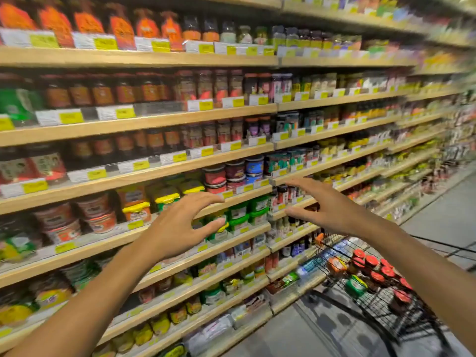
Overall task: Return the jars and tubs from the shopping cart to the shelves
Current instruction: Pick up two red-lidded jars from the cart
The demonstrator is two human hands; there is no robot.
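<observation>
Both my hands are raised in front of the shelves and hold nothing. My left hand is open with curved fingers, just in front of green-lidded tubs on a middle shelf. My right hand is open, fingers spread, in front of small dark jars. The black wire shopping cart stands at the lower right. It holds several red-lidded jars, an orange-lidded jar and a green-lidded jar. Red, maroon and blue tubs are stacked on the shelf above my hands.
Wooden shelves run the whole aisle from left to far right, packed with jars, tubs and yellow price tags. The grey floor of the aisle lies to the right, beyond the cart. The image is motion-blurred.
</observation>
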